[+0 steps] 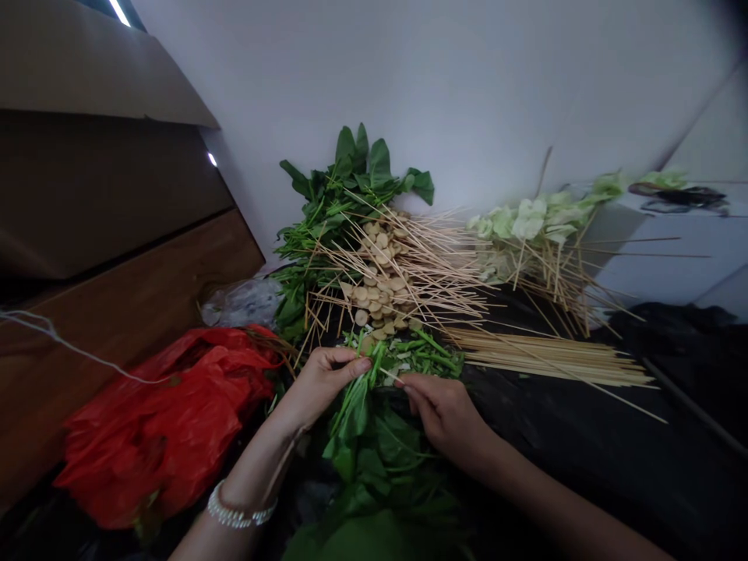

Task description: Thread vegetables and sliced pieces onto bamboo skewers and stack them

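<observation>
My left hand, with a beaded bracelet at the wrist, pinches the stems of a bunch of leafy greens whose leaves hang toward me. My right hand is closed on a thin wooden skewer, its far end pointing at the stems near my left fingertips. Below both hands lie more loose green leaves. Just beyond them are cut green stems and a pile of skewered pale round slices.
A red plastic bag lies at the left. Bare skewers are stacked at the right on black plastic. Farther back are skewered greens and skewered pale leaves. Cardboard stands at the upper left.
</observation>
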`<state>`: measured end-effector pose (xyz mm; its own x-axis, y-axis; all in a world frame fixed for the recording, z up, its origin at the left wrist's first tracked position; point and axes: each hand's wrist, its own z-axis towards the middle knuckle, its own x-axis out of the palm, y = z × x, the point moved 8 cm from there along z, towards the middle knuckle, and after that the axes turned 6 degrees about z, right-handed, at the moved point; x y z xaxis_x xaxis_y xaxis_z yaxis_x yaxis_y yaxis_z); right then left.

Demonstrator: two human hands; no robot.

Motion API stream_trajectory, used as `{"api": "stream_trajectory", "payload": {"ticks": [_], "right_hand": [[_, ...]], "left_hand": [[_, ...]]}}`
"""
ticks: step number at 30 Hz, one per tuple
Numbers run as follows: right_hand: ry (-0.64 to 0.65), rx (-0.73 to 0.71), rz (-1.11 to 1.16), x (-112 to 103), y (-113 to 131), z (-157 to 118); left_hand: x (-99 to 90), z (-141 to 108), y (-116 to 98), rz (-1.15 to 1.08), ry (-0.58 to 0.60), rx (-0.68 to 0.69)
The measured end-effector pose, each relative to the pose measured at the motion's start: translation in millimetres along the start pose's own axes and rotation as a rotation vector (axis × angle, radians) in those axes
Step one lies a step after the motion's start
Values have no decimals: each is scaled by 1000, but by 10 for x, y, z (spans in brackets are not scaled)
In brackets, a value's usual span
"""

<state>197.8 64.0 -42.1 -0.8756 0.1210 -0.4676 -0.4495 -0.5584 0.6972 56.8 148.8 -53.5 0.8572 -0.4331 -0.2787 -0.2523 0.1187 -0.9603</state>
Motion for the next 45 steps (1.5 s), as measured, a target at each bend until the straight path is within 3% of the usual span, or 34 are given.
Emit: {"api": "stream_trajectory", "payload": {"ticks": [3, 6, 9, 12, 14, 16, 20, 22, 24, 28, 30, 37, 41, 45], "right_hand": [[30, 10, 6, 43, 18, 12], [2, 36, 39, -8, -11, 27], [-153, 129, 94, -243, -123, 37], [-416, 246, 176, -589, -245, 5], [-548, 274, 236, -751, -268, -17], [-606, 272, 280, -821, -259, -19], [-582, 276, 311, -782, -250, -5], [-554, 278, 307, -746, -250, -2], [-538, 276, 306, -727, -249, -2], [-532, 274, 312, -725, -242, -3], [-526, 274, 299, -724, -236, -3], [-487, 289, 229, -672, -269, -28], [-472, 295, 230, -633, -312, -47], [-466, 307, 234, -622, -327, -52]], "left_hand": [[153, -16, -56, 27, 115, 37], [141, -20, -109, 44, 52, 87], [-70, -37, -179, 81, -198, 177], [-308, -139, -266, 163, -515, 293], [-334, -197, -300, 196, -598, 340], [-159, -163, -306, 230, -429, 341], [532, -205, -257, 384, 276, 334], [662, -270, -250, 458, 432, 366], [576, -241, -256, 488, 406, 369], [69, -78, -241, 468, 127, 272], [-81, -52, -203, 490, 85, 222], [78, -147, -6, 865, 380, 168], [6, -102, 90, 1015, 359, 123], [-97, -35, 7, 865, 227, 164]]}}
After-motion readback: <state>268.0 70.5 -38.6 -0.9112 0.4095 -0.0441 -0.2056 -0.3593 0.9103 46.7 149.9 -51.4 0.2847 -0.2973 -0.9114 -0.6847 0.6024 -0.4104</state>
